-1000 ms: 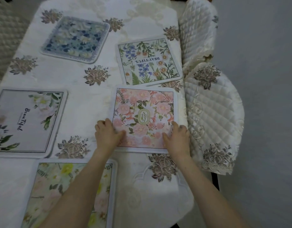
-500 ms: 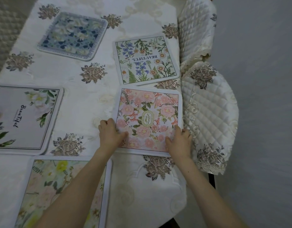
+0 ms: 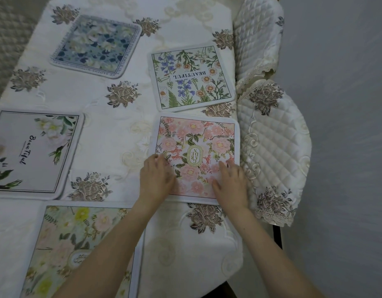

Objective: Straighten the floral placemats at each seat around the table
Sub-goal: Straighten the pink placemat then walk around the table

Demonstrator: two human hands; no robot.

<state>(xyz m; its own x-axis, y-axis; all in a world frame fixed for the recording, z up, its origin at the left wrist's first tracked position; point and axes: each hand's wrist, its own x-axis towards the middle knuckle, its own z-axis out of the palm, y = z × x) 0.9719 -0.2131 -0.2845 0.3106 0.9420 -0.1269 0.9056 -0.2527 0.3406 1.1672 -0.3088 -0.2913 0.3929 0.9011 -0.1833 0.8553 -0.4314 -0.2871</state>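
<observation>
Left hand (image 3: 156,178) and right hand (image 3: 232,183) press flat, fingers spread, gripping nothing, on the pink floral square fabric placemat (image 3: 196,155). It looks thin, light and floppy. Probably best slid from its near corners.

My table (image 3: 125,134) wears a cream cloth with brown embroidered roses. Five placemats lie on it: pink one (image 3: 198,147), "BEAUTIFUL" wildflower one (image 3: 192,78), blue one (image 3: 95,45), grey "Beautiful" one (image 3: 33,151), yellow-green one (image 3: 78,239).

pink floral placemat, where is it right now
Head view: the pink floral placemat lies near the table's right edge, just below the wildflower BEAUTIFUL placemat.
</observation>
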